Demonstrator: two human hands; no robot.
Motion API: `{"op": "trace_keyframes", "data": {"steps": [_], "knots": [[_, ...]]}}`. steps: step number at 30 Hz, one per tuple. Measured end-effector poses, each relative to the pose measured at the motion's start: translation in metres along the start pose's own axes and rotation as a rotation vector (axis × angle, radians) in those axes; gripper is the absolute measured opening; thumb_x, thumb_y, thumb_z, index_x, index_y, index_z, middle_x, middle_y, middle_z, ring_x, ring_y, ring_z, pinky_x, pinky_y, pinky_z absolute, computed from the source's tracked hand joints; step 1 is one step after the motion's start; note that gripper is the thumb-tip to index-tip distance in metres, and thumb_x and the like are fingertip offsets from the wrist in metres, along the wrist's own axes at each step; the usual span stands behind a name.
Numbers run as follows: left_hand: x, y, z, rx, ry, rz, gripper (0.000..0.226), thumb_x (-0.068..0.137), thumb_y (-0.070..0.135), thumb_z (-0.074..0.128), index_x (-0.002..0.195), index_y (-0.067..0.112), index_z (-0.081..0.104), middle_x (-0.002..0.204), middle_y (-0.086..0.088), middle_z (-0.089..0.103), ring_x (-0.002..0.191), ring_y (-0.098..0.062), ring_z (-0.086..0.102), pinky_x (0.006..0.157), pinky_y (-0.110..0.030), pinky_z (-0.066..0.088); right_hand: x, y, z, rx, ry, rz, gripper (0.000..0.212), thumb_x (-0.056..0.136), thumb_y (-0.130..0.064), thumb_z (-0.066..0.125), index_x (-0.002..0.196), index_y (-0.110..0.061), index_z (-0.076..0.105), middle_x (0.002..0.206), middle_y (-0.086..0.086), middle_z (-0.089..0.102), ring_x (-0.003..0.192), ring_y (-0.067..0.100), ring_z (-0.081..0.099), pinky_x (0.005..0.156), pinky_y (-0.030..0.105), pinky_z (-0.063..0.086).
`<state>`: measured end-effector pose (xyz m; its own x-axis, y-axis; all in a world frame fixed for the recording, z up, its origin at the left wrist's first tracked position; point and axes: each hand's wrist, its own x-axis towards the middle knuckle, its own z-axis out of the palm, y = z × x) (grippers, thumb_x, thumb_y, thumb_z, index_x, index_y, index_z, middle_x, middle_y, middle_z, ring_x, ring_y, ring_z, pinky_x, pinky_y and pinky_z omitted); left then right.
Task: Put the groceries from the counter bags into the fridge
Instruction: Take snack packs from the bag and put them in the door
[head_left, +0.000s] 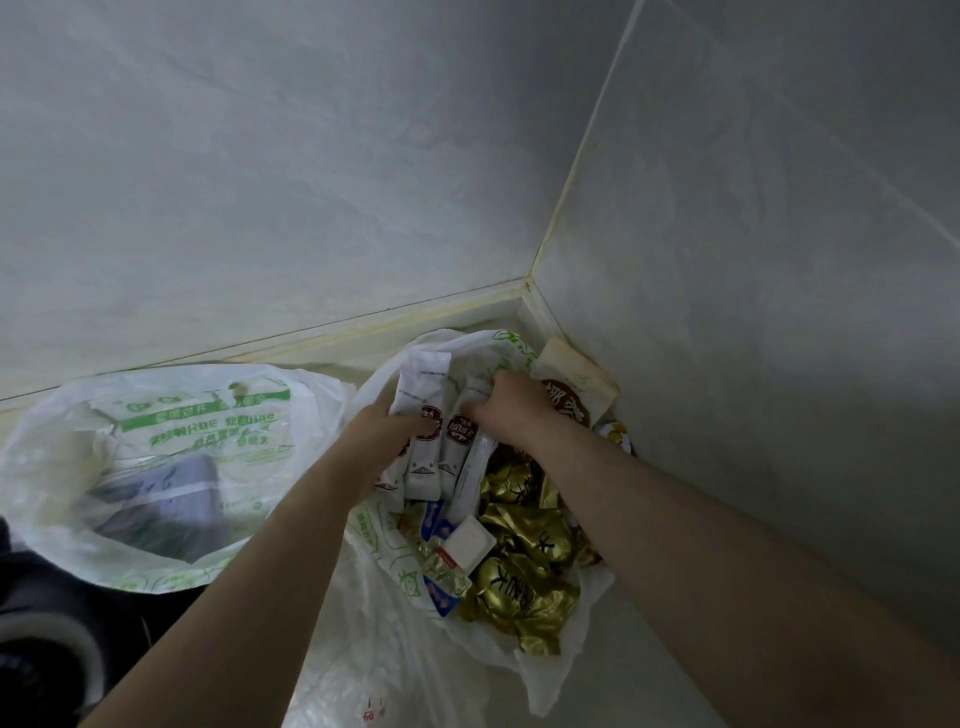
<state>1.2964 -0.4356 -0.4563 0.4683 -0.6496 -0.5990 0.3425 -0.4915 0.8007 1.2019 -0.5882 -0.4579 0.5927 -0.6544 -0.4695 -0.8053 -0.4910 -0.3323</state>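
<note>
Two white plastic bags with green print sit on the counter in a tiled corner. The right bag (395, 525) lies open and holds several white stick packets (423, 431), gold foil-wrapped items (524, 587), small blue-and-white packets (439, 597) and a small white box (467, 545). My left hand (382, 431) grips the white stick packets from the left. My right hand (511, 410) curls its fingers over the packets' upper right side. The left bag (171, 447) holds a dark grey box (166, 499).
A beige pouch with a brown label (571, 395) stands against the right wall behind the open bag. Grey tiled walls close off the back and right. A dark object (36, 623) sits at the lower left edge.
</note>
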Motion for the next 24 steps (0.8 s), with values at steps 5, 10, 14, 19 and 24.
{"op": "trace_keyframes", "data": {"steps": [5, 10, 14, 19, 24], "knots": [[0.000, 0.002, 0.002, -0.190, 0.000, -0.127, 0.023, 0.092, 0.028, 0.049, 0.100, 0.015, 0.066, 0.088, -0.013, 0.075, 0.090, -0.036, 0.067, 0.093, -0.054, 0.049, 0.005, -0.002, 0.002, 0.099, -0.016, 0.034, 0.042, 0.083, -0.045, 0.064, 0.113, -0.017, 0.057, 0.104, 0.003, 0.060, 0.096, 0.025, 0.060, 0.080, 0.034, 0.055], [0.001, 0.007, 0.002, -0.226, -0.073, -0.111, 0.026, 0.100, 0.026, 0.043, 0.110, 0.011, 0.063, 0.098, -0.017, 0.073, 0.094, -0.036, 0.069, 0.088, -0.052, 0.053, 0.007, 0.000, 0.004, 0.136, -0.125, 0.038, 0.039, 0.074, -0.043, 0.071, 0.104, -0.020, 0.063, 0.100, 0.001, 0.064, 0.093, 0.022, 0.062, 0.081, 0.034, 0.056], [0.001, 0.010, 0.000, -0.172, -0.080, -0.041, 0.028, 0.101, 0.024, 0.046, 0.122, 0.010, 0.057, 0.105, -0.019, 0.071, 0.096, -0.035, 0.070, 0.085, -0.053, 0.055, 0.007, 0.001, 0.003, 0.179, -0.121, 0.019, 0.043, 0.075, -0.046, 0.073, 0.104, -0.016, 0.062, 0.099, 0.002, 0.062, 0.093, 0.023, 0.060, 0.075, 0.033, 0.052], [-0.005, 0.009, 0.000, -0.114, -0.046, 0.017, 0.026, 0.099, 0.021, 0.049, 0.121, 0.012, 0.059, 0.100, -0.014, 0.073, 0.092, -0.031, 0.071, 0.080, -0.049, 0.057, 0.002, 0.000, 0.009, 0.185, -0.128, -0.047, 0.046, 0.076, -0.033, 0.076, 0.117, -0.017, 0.062, 0.108, 0.003, 0.062, 0.099, 0.023, 0.059, 0.087, 0.039, 0.054], [-0.014, 0.011, -0.004, -0.088, 0.035, 0.136, 0.024, 0.093, 0.033, 0.057, 0.110, 0.017, 0.064, 0.099, -0.010, 0.074, 0.092, -0.030, 0.071, 0.087, -0.056, 0.054, -0.013, 0.001, -0.009, 0.465, -0.042, -0.179, 0.024, 0.082, -0.022, 0.075, 0.103, -0.014, 0.067, 0.091, -0.001, 0.063, 0.082, 0.012, 0.058, 0.059, 0.024, 0.042]]}}
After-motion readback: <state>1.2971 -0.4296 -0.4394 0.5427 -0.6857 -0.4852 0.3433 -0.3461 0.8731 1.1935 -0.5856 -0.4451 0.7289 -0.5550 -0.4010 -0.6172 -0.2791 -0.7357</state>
